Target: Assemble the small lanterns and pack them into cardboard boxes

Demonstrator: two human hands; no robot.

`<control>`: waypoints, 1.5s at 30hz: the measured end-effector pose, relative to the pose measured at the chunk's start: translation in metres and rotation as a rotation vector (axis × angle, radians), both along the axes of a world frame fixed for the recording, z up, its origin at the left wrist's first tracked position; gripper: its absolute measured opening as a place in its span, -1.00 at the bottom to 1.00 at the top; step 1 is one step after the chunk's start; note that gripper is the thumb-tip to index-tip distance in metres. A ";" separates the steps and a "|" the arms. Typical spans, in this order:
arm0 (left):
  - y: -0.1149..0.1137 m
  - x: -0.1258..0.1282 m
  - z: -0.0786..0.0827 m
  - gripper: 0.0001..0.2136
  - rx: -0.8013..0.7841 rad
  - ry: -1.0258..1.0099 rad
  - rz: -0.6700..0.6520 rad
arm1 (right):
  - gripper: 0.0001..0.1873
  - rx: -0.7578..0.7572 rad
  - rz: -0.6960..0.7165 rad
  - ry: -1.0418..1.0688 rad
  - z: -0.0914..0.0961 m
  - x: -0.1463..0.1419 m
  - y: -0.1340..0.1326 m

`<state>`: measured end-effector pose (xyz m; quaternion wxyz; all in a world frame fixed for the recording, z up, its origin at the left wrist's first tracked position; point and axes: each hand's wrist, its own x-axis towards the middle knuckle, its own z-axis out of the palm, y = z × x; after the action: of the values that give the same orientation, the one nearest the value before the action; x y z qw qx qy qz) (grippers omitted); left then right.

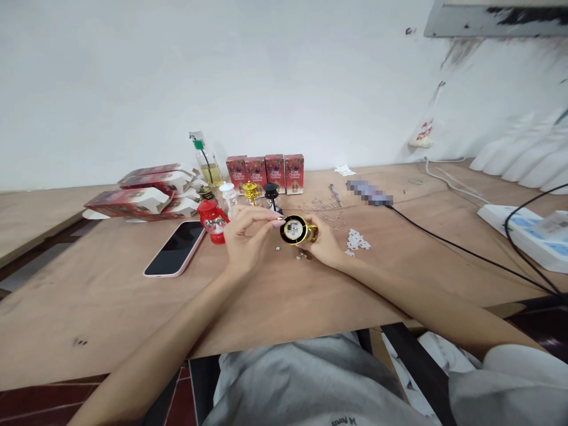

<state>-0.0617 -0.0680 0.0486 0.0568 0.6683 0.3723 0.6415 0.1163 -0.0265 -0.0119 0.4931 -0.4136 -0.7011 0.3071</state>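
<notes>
My right hand (327, 244) is wrapped round a small gold lantern (294, 229), tilted so its round black-and-gold base faces me. A pale recess with small parts shows in the middle of that base. At the base's left edge, my left hand (248, 232) is closed in a pinch; a tiny shiny piece seems to sit at its fingertips, too small to name. Small metal bits (303, 255) lie on the table below the lantern. Just beyond my left hand stand a red lantern (216, 229), a white lantern (228, 195), another gold lantern (250, 190) and a black lantern (271, 192).
A phone (175, 248) lies at left, with opened red boxes (133, 201) behind it. Upright red boxes (275, 171) and a pump bottle (209, 168) stand by the wall. White scraps (357, 239), thin wire pieces (326, 205), a black cable (444, 239) and a power strip (528, 234) are at right.
</notes>
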 end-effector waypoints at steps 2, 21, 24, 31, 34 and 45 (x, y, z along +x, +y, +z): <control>-0.001 0.001 -0.002 -0.90 0.042 0.123 0.025 | -0.53 0.018 0.005 0.004 0.001 0.000 -0.001; 0.008 0.000 -0.018 -0.91 0.090 0.419 0.051 | -0.60 0.058 0.036 -0.006 0.008 -0.002 -0.007; 0.010 -0.001 -0.018 -0.92 0.081 0.415 0.050 | -0.60 0.051 0.032 0.003 0.009 -0.003 -0.008; 0.012 0.000 -0.018 -0.96 0.053 0.353 0.033 | -0.59 0.038 0.022 -0.019 0.007 -0.002 -0.007; 0.013 0.001 -0.017 -0.92 0.019 0.273 0.027 | -0.57 0.034 0.020 -0.009 0.003 -0.001 -0.003; 0.045 -0.032 -0.031 -0.63 -0.775 0.406 -0.181 | -0.46 -0.097 0.015 0.078 -0.006 0.000 0.005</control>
<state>-0.0934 -0.0231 0.0178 0.2845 0.7401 0.5288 0.3028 0.1162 -0.0214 -0.0179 0.4969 -0.4193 -0.6689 0.3603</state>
